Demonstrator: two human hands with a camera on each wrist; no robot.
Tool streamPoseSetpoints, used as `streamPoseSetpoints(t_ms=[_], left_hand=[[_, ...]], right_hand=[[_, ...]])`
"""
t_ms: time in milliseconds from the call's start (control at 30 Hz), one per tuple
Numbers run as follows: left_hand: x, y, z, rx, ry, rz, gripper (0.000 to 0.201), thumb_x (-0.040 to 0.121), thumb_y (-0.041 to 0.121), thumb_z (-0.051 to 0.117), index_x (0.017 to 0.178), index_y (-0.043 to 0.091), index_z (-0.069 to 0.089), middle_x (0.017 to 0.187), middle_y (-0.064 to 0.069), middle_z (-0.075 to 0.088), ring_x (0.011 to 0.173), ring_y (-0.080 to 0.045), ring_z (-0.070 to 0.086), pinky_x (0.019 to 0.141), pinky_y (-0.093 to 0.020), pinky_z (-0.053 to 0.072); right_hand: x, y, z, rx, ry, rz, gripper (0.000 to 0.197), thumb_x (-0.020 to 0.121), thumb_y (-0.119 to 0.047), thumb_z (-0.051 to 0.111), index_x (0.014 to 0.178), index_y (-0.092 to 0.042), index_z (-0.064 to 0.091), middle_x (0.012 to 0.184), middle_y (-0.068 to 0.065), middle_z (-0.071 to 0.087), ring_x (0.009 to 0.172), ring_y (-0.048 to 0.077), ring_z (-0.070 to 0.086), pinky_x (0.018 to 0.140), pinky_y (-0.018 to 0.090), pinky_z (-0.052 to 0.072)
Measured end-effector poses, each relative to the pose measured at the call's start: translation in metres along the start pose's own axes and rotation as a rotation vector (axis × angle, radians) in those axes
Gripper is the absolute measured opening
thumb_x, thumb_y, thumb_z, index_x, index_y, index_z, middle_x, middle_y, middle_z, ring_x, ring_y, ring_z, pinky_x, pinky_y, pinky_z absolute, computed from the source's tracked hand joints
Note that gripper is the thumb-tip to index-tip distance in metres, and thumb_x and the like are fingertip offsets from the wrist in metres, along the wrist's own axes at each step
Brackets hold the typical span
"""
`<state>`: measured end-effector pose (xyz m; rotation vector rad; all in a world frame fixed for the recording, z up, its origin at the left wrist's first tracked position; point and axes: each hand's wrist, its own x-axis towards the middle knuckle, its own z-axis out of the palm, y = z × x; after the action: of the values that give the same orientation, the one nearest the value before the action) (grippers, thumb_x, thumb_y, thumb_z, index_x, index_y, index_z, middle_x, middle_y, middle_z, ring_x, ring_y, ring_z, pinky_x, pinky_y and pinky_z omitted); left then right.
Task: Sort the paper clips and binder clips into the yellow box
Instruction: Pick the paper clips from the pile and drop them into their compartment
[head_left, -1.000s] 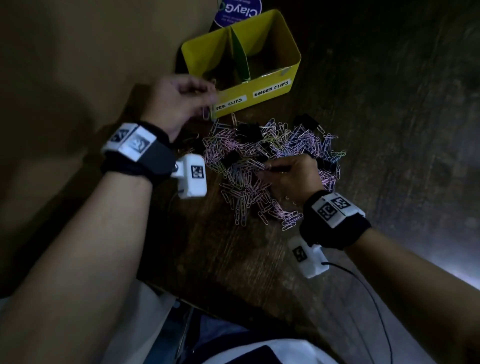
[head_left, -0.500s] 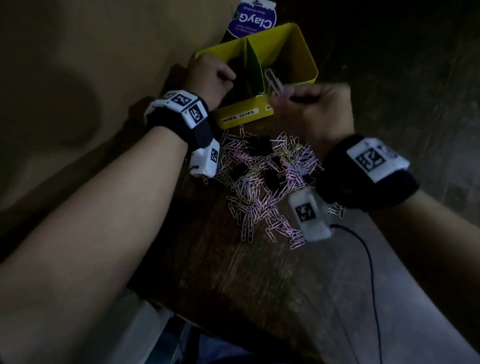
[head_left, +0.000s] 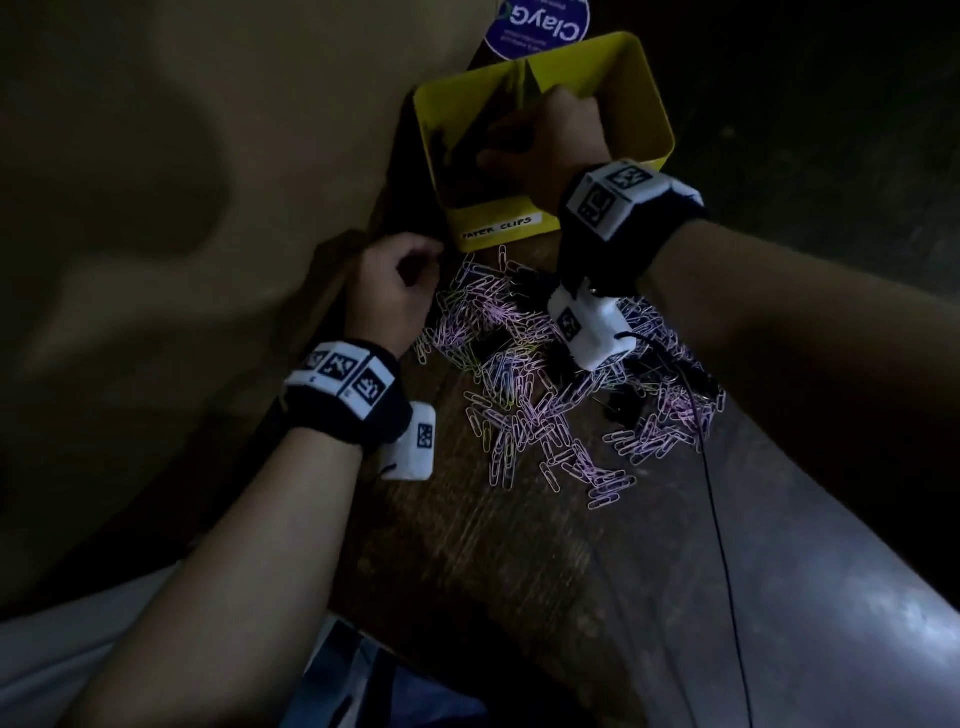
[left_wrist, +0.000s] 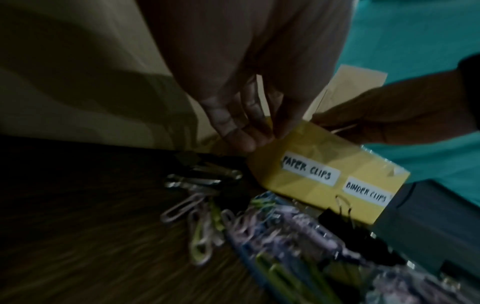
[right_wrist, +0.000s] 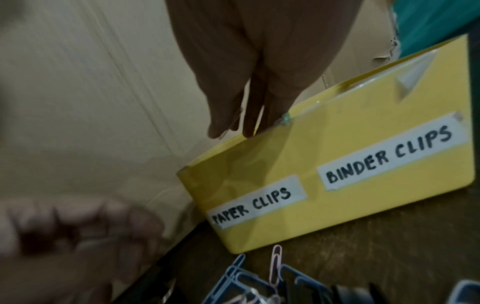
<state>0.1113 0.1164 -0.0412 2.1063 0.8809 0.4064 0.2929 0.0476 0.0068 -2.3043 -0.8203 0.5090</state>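
Note:
The yellow box (head_left: 652, 104) stands at the table's far edge, its front labelled "PAPER CLIPS" and "BINDER CLIPS" (right_wrist: 363, 197). A spread pile of pastel paper clips (head_left: 519, 384) mixed with black binder clips (left_wrist: 335, 218) lies in front of it. My right hand (head_left: 498, 150) reaches over the left, paper-clip compartment, fingertips (right_wrist: 228, 127) pointing down past the rim; a thin wire paper clip (left_wrist: 344, 128) shows at its fingertips. My left hand (head_left: 421, 265) hangs by the box's front-left corner (left_wrist: 298, 144), fingers (left_wrist: 241, 133) loosely curled and holding nothing.
A beige wall (head_left: 156, 208) runs along the table's left side. A round purple label (head_left: 540, 26) sits behind the box. A thin black cable (head_left: 722, 519) trails from my right wrist across the dark wooden table (head_left: 467, 571).
My right hand lifted a paper clip from the pile and moved left over the paper-clip compartment. My left hand drew back out of the box to its front-left corner.

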Motion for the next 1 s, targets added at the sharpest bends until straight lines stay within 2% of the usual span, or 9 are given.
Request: streamPoseSetpoints(t_ms=[67,167,300,433,533,633,767,933,1000], left_hand=[[-0.009,-0.01,-0.002,0.095,-0.011,-0.012,0.018,0.085,0.005,0.06,0.099,0.011,0.07,0.099,0.002,0.063,0.09,-0.007,0.056,0.073,0.001,0.034],[-0.014,-0.02,-0.003,0.235,-0.049,0.025,0.023,0.083,0.008,0.063,0.105,0.011,0.068,0.109,-0.01,0.061,0.098,-0.02,0.058,0.082,-0.013,0.037],[-0.013,-0.027,0.001,0.316,-0.194,-0.036,0.038,0.081,0.024,0.069,0.118,0.017,0.063,0.125,-0.011,0.052,0.113,-0.024,0.052,0.095,-0.025,0.039],[-0.014,-0.029,0.006,0.299,-0.229,-0.02,0.036,0.08,0.015,0.07,0.115,0.015,0.063,0.127,-0.01,0.051,0.116,-0.026,0.051,0.098,-0.028,0.041],[-0.019,-0.029,0.008,0.303,-0.247,0.032,0.032,0.079,0.015,0.07,0.111,0.013,0.065,0.12,-0.011,0.054,0.107,-0.024,0.055,0.089,-0.026,0.044],[-0.018,-0.025,0.003,0.251,-0.201,0.071,0.029,0.076,0.009,0.071,0.104,0.008,0.068,0.106,-0.011,0.061,0.085,-0.018,0.056,0.072,-0.023,0.043],[-0.011,-0.024,-0.002,0.225,-0.231,0.066,0.029,0.073,0.005,0.073,0.101,0.009,0.068,0.104,-0.011,0.06,0.075,-0.017,0.055,0.064,-0.028,0.047],[-0.012,-0.041,-0.003,0.32,-0.314,-0.048,0.045,0.071,0.025,0.08,0.113,0.021,0.065,0.133,-0.008,0.038,0.11,-0.023,0.049,0.09,-0.032,0.046],[-0.013,-0.043,-0.001,0.33,-0.331,-0.057,0.044,0.073,0.027,0.078,0.114,0.02,0.065,0.14,-0.006,0.032,0.115,-0.024,0.048,0.095,-0.036,0.047]], right_hand=[[-0.007,0.0,-0.001,-0.021,-0.01,-0.066,0.033,0.083,-0.031,0.067,0.113,-0.017,0.066,0.117,0.001,0.066,0.107,0.011,0.059,0.082,0.012,0.041],[-0.01,0.004,-0.002,-0.032,0.022,-0.08,0.03,0.084,-0.03,0.066,0.111,-0.017,0.067,0.115,0.001,0.066,0.106,0.012,0.059,0.081,0.013,0.041],[-0.016,0.002,-0.001,-0.025,0.07,-0.114,0.024,0.087,-0.027,0.062,0.109,-0.018,0.068,0.112,0.003,0.068,0.105,0.016,0.06,0.089,0.019,0.046],[-0.043,0.002,0.012,0.005,0.093,-0.346,0.022,0.085,-0.026,0.059,0.099,-0.014,0.072,0.1,0.007,0.07,0.087,0.018,0.065,0.073,0.019,0.044],[-0.076,0.016,0.03,-0.006,0.061,-0.485,0.018,0.082,-0.018,0.062,0.097,-0.011,0.07,0.099,0.01,0.066,0.087,0.023,0.062,0.073,0.025,0.046],[-0.104,0.033,0.049,-0.14,-0.049,-0.569,0.019,0.081,-0.018,0.064,0.098,-0.011,0.069,0.102,0.011,0.065,0.095,0.029,0.06,0.079,0.037,0.05],[-0.122,0.05,0.062,-0.434,-0.337,-0.546,0.027,0.086,-0.024,0.06,0.112,-0.02,0.063,0.121,0.003,0.058,0.117,0.027,0.047,0.095,0.045,0.043],[-0.127,0.059,0.073,-0.494,-0.36,-0.475,0.032,0.087,-0.018,0.059,0.118,-0.024,0.059,0.127,0.0,0.054,0.122,0.024,0.042,0.097,0.041,0.039],[-0.126,0.06,0.073,-0.495,-0.349,-0.475,0.032,0.087,-0.013,0.059,0.117,-0.022,0.059,0.126,0.001,0.055,0.121,0.025,0.044,0.097,0.04,0.04]])
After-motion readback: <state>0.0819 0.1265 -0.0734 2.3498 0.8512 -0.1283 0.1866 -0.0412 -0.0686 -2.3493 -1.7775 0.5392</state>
